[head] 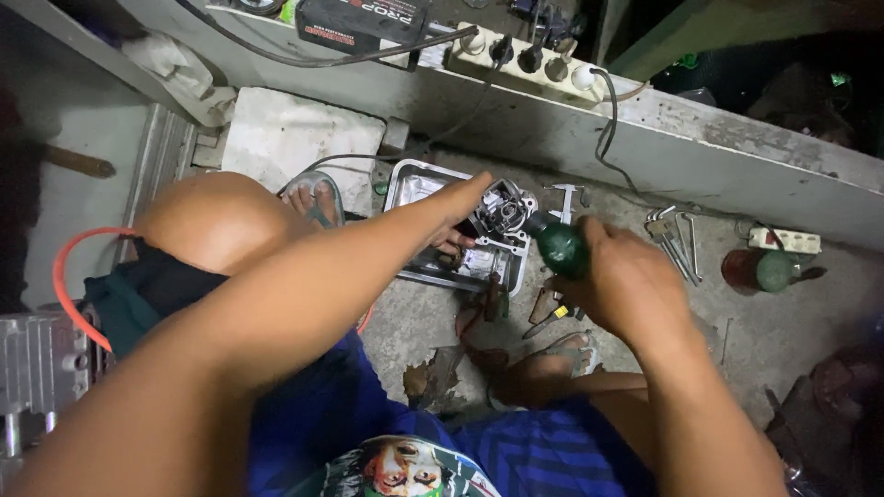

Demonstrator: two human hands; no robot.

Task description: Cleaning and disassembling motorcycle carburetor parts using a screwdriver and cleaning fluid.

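Observation:
I squat over a concrete floor. My left hand (458,213) reaches forward and grips a small grey and black machine part (500,210) that sits over a shiny metal tray (412,187). My right hand (624,281) is closed around the dark green handle of a screwdriver (560,247), whose tip points into the machine part. The screwdriver's shaft is mostly hidden by the part.
A caliper (567,197) and several wrenches (677,241) lie on the floor beyond the tray. A green and red bottle (761,270) lies at the right. A white power strip (529,61) with plugs sits on the ledge behind. Pliers (551,310) lie by my foot.

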